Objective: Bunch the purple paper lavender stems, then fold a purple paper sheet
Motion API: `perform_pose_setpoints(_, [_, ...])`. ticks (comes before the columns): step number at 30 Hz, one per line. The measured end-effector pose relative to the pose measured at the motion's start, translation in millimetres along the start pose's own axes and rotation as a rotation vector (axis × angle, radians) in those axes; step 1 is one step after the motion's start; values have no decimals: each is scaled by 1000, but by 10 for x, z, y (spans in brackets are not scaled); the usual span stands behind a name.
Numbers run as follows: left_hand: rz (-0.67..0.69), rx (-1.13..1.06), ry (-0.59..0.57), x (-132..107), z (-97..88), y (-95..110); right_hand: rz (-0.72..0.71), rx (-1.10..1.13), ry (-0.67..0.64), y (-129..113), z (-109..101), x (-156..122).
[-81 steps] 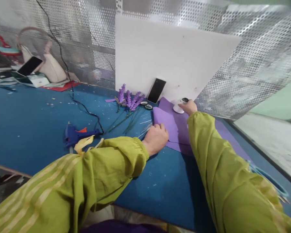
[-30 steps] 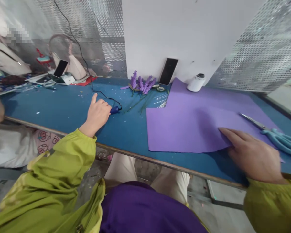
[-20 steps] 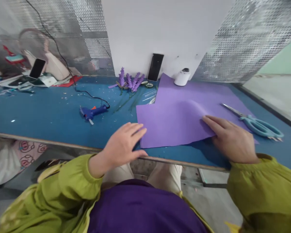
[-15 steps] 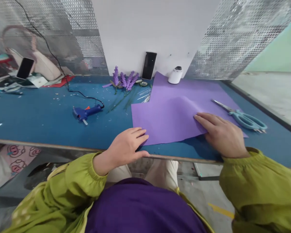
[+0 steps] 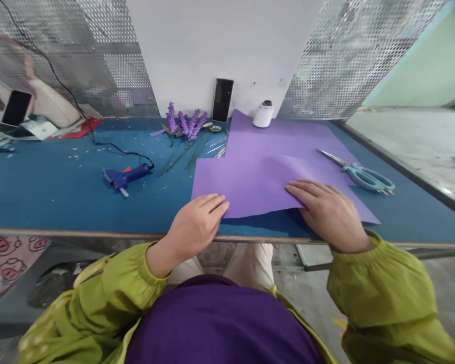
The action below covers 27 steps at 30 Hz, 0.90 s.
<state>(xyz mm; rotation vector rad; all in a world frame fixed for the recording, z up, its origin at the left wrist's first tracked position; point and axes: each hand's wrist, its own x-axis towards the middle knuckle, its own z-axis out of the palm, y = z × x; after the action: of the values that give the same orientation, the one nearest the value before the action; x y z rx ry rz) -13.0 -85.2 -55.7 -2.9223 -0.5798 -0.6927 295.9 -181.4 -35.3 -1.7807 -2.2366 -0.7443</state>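
A purple foam sheet (image 5: 246, 184) lies on another larger purple sheet (image 5: 284, 139) on the blue table (image 5: 53, 187). My right hand (image 5: 328, 212) rests flat on the front right corner of the top sheet, fingers stretched out. My left hand (image 5: 195, 225) lies at the table's front edge with its fingertips touching the sheet's front left corner, fingers loosely extended and holding nothing.
Teal scissors (image 5: 360, 174) lie to the right on the purple sheet. A blue glue gun (image 5: 125, 177) with its black cord is to the left. Purple paper flowers (image 5: 184, 126), a black phone (image 5: 222, 99) and a small white device (image 5: 263, 115) stand against the white board.
My left hand left the glue gun and came to the sheet's front left corner. My right hand stayed pressed on the sheet. The view settled lower and more centred.
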Motion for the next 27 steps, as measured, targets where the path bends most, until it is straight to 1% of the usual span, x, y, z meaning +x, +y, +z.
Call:
perform_pose_setpoints(2, [25,63,33,-99,-7,-83,-25,10,8,-106,-5,20])
perform_pose_setpoints(4, [49,133,68,-223,-75,-162,-58,30,-6,-213,-12,15])
perform_pose_setpoints(6, [91,224,92,-363,-202,-212,-91,68,-33,-308,-27,-23])
perform_pose_setpoints(9, [149,329,79,-599,-432,-236,-124,150,-64,-387,-60,-154])
perform_pose_setpoints(12, [158,349,24,-841,-583,-247,-87,240,-71,-336,-91,-367])
perform_pose_setpoints(14, [143,301,16,-971,-605,-275,-25,309,-53,-233,-109,-533])
perform_pose_setpoints(16, [84,248,31,-1051,-572,-320,43,393,-38,-106,-130,-689])
perform_pose_setpoints(17, [60,223,34,-1072,-541,-345,84,420,-34,-45,-144,-756])
perform_pose_setpoints(19, [57,161,52,-1082,-474,-384,143,458,-19,52,-176,-860])
perform_pose_setpoints(22, [44,33,91,-1031,-418,-378,232,494,-5,114,-228,-947])
perform_pose_setpoints(24, [9,-15,140,-949,-444,-338,320,516,17,117,-260,-960])
perform_pose_setpoints(25, [-15,-12,170,-889,-480,-320,373,520,35,117,-276,-949])
perform_pose_setpoints(27, [-68,27,183,-721,-590,-317,480,491,82,134,-314,-881])
